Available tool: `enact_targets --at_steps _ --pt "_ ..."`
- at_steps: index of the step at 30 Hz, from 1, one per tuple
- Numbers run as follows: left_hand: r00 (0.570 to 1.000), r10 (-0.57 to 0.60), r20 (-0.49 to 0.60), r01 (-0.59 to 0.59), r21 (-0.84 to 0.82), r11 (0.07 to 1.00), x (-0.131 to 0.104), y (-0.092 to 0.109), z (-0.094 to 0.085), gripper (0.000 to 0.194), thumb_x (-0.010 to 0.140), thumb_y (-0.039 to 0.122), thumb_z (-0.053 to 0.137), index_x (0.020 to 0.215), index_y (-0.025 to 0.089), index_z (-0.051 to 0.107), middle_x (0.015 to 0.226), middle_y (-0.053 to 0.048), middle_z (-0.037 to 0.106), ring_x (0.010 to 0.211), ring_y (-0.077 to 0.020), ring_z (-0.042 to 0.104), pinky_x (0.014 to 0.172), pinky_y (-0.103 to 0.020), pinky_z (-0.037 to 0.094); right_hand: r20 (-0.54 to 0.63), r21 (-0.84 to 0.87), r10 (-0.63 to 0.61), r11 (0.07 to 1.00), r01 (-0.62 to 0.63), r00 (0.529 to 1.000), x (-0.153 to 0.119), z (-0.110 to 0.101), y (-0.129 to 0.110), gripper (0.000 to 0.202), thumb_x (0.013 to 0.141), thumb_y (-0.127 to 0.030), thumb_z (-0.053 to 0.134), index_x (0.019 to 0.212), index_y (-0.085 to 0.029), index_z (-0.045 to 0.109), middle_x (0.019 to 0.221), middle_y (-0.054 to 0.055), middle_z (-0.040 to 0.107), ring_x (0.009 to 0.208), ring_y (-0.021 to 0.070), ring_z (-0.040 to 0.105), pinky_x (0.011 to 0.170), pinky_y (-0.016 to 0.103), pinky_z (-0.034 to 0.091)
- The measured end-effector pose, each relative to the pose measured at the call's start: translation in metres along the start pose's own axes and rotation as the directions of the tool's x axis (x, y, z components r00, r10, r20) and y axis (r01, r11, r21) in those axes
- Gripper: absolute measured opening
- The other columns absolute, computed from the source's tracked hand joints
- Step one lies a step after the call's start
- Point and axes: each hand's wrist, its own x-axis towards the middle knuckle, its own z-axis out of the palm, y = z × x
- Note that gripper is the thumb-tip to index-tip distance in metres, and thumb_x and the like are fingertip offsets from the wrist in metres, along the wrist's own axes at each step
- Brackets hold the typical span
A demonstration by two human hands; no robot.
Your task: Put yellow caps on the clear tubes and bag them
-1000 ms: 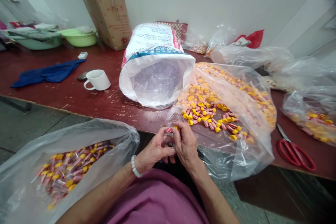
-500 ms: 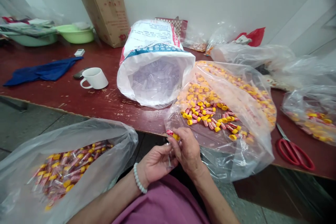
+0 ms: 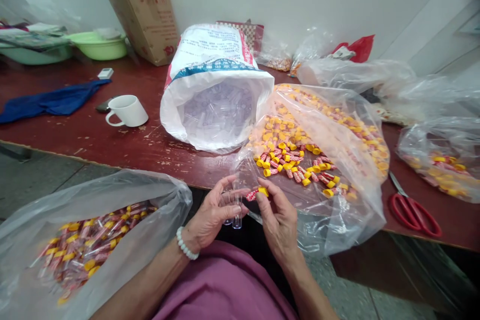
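Clear tubes (image 3: 236,217) are held upright in my left hand (image 3: 215,212), its thumb across them. My right hand (image 3: 279,215) pinches a small red-and-white piece with a yellow cap (image 3: 263,191), its red end pointing at the tubes. Behind my hands, a white sack (image 3: 210,50) lies open toward me with many clear tubes (image 3: 221,115) inside. Right of it, a clear plastic bag (image 3: 337,135) holds many yellow-capped pieces (image 3: 285,160). At the lower left, another clear bag (image 3: 150,187) holds filled tubes with yellow caps (image 3: 90,240).
On the red table (image 3: 150,155) are a white mug (image 3: 128,111), blue cloth (image 3: 56,100), a cardboard box (image 3: 150,20) and green basin (image 3: 98,45). Red-handled scissors (image 3: 412,212) lie near the right edge, beside another bag (image 3: 446,160).
My hands have moved apart. The clear tubes in my left hand now show upright, and the capped piece in my right hand has turned and shifted a little right. The view has shifted slightly.
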Motion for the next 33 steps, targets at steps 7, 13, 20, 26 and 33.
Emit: enact_targets --at_steps 7,13,20,26,33 --pt "0.989 0.027 0.146 -0.072 0.318 0.945 -0.001 -0.005 0.006 0.083 0.076 0.009 0.064 0.139 0.034 0.016 0.13 -0.009 0.047 0.091 -0.0126 0.056 0.074 -0.025 0.045 0.112 -0.052 0.052 0.998 -0.047 0.992 0.008 -0.007 0.004 0.03 0.087 -0.03 0.053 0.114 -0.02 0.048 0.098 0.006 0.062 0.087 0.0148 0.061 0.077 0.029 0.05" --pt "0.989 0.006 0.145 -0.053 0.326 0.944 0.001 -0.005 0.002 0.089 0.073 0.009 0.065 0.14 0.038 0.013 0.13 -0.009 0.04 0.083 -0.0114 0.057 0.063 -0.023 0.044 0.276 -0.031 0.058 0.998 -0.051 0.959 0.015 -0.015 0.001 0.013 0.09 -0.031 0.048 0.094 -0.021 0.054 0.089 0.003 0.06 0.082 0.0133 0.058 0.074 0.026 0.048" --pt "0.981 -0.043 0.19 -0.014 0.289 0.957 0.004 0.001 0.003 0.09 0.071 0.009 0.067 0.14 0.037 0.016 0.124 -0.008 0.045 0.08 -0.0103 0.057 0.065 -0.023 0.045 0.258 0.072 0.145 0.983 -0.169 0.955 0.018 -0.014 0.009 0.017 0.091 -0.034 0.045 0.095 -0.021 0.054 0.08 -0.001 0.059 0.069 0.0106 0.055 0.063 0.022 0.046" --pt "0.989 0.023 0.145 -0.058 0.24 0.969 0.008 0.011 0.006 0.088 0.07 0.013 0.071 0.141 0.031 0.023 0.129 -0.009 0.047 0.091 -0.0143 0.057 0.077 -0.025 0.047 0.43 -0.125 -0.129 0.972 0.201 0.893 0.015 -0.017 -0.003 0.032 0.086 -0.039 0.054 0.115 -0.024 0.055 0.129 0.009 0.05 0.123 0.0222 0.042 0.1 0.042 0.037" --pt "0.998 -0.028 0.05 0.024 0.086 0.996 0.012 0.009 0.009 0.092 0.064 0.007 0.073 0.14 0.029 0.026 0.116 -0.005 0.057 0.103 -0.0165 0.055 0.087 -0.025 0.044 0.38 -0.221 -0.222 0.921 0.322 0.898 0.0 0.003 0.001 0.076 0.069 -0.038 0.073 0.132 -0.02 0.035 0.125 0.013 0.053 0.113 0.0247 0.05 0.093 0.042 0.042"
